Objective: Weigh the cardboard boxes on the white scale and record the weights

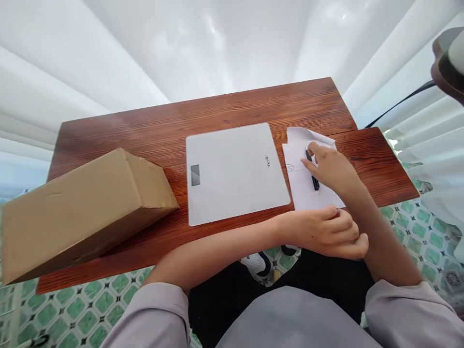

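Observation:
My right hand (pixel 331 166) reaches over the white paper sheets (pixel 299 188) on the right of the table. Its thumb and forefinger are apart, with the thumb crossing above a black pen (pixel 315 183) and hiding its middle. The forefinger's tip is close to the pen's upper end; whether it touches cannot be made out. My left hand (pixel 331 234) hangs at the table's front edge, below the papers, its fingers loosely curled with nothing visible in them. Left of the papers lies a flat white scale (pixel 235 174) with a small grey display.
A closed brown cardboard box (pixel 79 203) stands at the table's left, jutting past its edge. The brown wooden table (pixel 217 108) has a lower-set right section. White curtains (pixel 232 43) hang behind it. A dark cable (pixel 402 104) runs at the right. Green tiles (pixel 105 302) cover the floor.

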Available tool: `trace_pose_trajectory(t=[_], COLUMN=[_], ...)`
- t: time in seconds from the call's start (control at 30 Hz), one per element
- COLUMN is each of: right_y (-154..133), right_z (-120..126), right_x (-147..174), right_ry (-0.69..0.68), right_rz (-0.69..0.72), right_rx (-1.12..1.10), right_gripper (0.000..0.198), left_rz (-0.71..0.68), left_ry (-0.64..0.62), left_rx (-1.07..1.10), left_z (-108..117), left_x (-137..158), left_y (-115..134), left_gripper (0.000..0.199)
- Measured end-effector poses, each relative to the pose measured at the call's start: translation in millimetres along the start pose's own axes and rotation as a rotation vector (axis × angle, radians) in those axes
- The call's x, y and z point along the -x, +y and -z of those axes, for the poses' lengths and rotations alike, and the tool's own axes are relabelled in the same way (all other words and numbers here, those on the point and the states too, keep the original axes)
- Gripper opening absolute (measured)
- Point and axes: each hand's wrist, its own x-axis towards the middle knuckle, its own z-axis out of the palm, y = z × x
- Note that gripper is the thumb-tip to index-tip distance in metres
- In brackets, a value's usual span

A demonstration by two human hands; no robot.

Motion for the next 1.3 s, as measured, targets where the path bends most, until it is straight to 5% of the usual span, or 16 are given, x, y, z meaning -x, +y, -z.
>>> trace_pose_trajectory(t=[0.13,0.23,0.47,0.6,0.7,0.9,1.3], right_y=[8.1,11.9,26.7,32.8,30.2,14.6,3.2], right_z=[-13.8,-16.0,-15.7,-19.8,-20.2,-23.0,-39.0], right_x=[-0.1,-2.1,-6.2,-10.2,-8.9,1.3,2.1], right_ry=[-0.032,0.002,0.172,0.294,0.367,-0.024,-0.026], right_rz=[0.029,0.106,0.214,0.205,0.152,0.024,0.075], right_rx=[0.01,-0.045,-0.664,-0.59,-0.619,-1.131,-0.791], right_gripper=[0.009,0.024,0.028,0.02,0.039,0.038,0.035], left_rz=[0.01,0.053,0.115,0.132,0.155,0.151,0.179], left_ry=[-0.044,-0.021,-0.091,-0.056,-0.02,-0.057,-0.003], left_rx=[-0.032,-0.066,-0.017,-0.013,-0.011,0.027,0.035], left_z=[-37.2,-52.0,-61.9,-63.7,-64.5,-65.7,-66.5], left_x=[-5.0,-2.7,-0.1,-0.3,-0.7,-0.3,-1.0], left_y=[12.7,18.9,20.9,21.2,21.3,21.9,21.6], left_gripper=[0.026,0.023,0.021,0.019,0.019,0.019,0.021])
